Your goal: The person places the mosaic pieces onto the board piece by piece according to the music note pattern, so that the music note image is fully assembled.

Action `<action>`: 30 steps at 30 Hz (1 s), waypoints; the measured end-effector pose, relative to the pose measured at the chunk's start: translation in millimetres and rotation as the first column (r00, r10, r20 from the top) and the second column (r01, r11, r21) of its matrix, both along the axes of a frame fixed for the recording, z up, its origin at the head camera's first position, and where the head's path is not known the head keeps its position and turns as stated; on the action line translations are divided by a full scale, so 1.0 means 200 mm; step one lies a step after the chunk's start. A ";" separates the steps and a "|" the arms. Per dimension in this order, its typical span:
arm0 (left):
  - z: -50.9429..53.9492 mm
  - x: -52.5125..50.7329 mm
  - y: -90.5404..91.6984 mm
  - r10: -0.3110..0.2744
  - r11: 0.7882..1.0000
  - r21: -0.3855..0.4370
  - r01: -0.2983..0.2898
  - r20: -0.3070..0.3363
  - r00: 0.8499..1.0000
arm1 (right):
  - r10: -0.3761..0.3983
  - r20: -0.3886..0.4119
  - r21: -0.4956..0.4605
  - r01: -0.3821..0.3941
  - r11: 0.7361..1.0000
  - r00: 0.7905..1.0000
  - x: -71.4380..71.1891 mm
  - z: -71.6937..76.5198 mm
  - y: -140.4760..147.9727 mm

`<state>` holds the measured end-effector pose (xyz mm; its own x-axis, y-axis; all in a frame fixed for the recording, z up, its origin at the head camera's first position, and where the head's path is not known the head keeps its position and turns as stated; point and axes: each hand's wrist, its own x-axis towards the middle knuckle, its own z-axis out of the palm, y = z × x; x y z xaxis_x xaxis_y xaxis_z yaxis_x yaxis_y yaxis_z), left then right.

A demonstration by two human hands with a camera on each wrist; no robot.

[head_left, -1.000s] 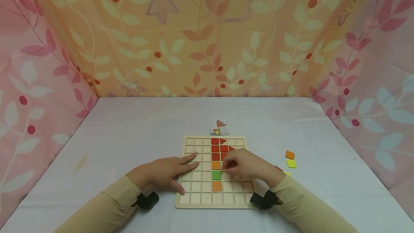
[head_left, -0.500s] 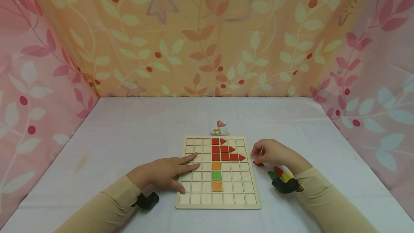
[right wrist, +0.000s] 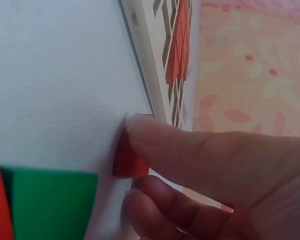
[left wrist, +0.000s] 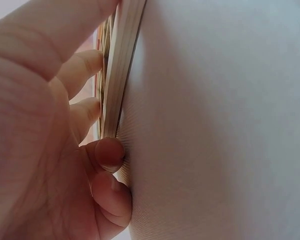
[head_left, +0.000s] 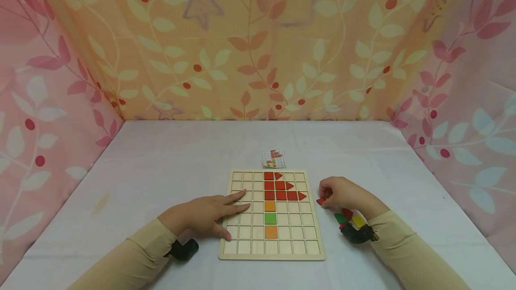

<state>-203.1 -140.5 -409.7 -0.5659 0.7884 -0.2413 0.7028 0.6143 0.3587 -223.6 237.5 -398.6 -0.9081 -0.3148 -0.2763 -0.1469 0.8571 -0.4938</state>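
A wooden grid board [head_left: 238, 247] holds red squares [head_left: 268, 185] and red triangles [head_left: 302, 196] in its upper rows, with an orange square [head_left: 269, 206], a green square [head_left: 270, 218] and another orange square [head_left: 271, 232] below them in one column. On the board's left side rests the left hand [head_left: 205, 214], fingers spread; the left wrist view shows fingers [left wrist: 80, 75] over the board's edge. Right of the board, the right hand [head_left: 348, 195] pinches a red piece [head_left: 320, 201]. The right wrist view shows that red piece [right wrist: 130, 155] between thumb and fingers, close to the table.
Beyond the board lies a small printed card [head_left: 273, 158]. Near the right wrist are a green piece [head_left: 339, 218], a red piece [head_left: 347, 213] and a yellow piece [head_left: 358, 221], partly beside the black wrist camera [head_left: 356, 234]. Patterned cloth walls [head_left: 258, 48] surround the white table.
The right hand has moved off the board to the right and now pinches a red piece. A red triangle shows at the end of the third row. The left hand has stayed put.
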 end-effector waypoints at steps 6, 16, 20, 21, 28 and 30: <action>-0.01 0.00 0.00 -0.005 1.000 0.002 0.005 -0.003 1.000 | 0.008 -0.005 -0.006 -0.008 1.000 1.000 0.00 0.00 0.00; -0.01 0.00 0.00 0.007 1.000 -0.004 -0.007 0.016 1.000 | -0.006 0.014 -0.008 0.007 1.000 1.000 0.02 0.00 0.00; -0.01 0.00 0.00 0.006 1.000 -0.003 -0.006 0.015 1.000 | 0.015 0.021 -0.013 -0.015 1.000 1.000 0.03 0.02 -0.01; -0.01 0.00 0.00 0.002 1.000 -0.002 -0.002 0.012 1.000 | 0.032 0.013 -0.018 -0.032 0.999 0.999 0.03 0.03 -0.01; -0.01 0.00 0.00 -0.009 1.000 0.001 0.009 -0.007 1.000 | 0.155 -0.143 -0.075 -0.167 0.983 0.977 0.06 0.08 -0.08; -0.01 0.00 0.00 -0.007 1.000 0.004 0.007 -0.005 1.000 | 0.175 -0.169 -0.095 -0.193 0.977 0.970 0.07 0.10 -0.11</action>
<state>-203.7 -140.8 -410.8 -0.5619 0.7930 -0.2352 0.7086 0.6082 0.3577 -209.8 215.2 -379.6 -0.8611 -0.5009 -0.0873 -0.3814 0.7498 -0.5406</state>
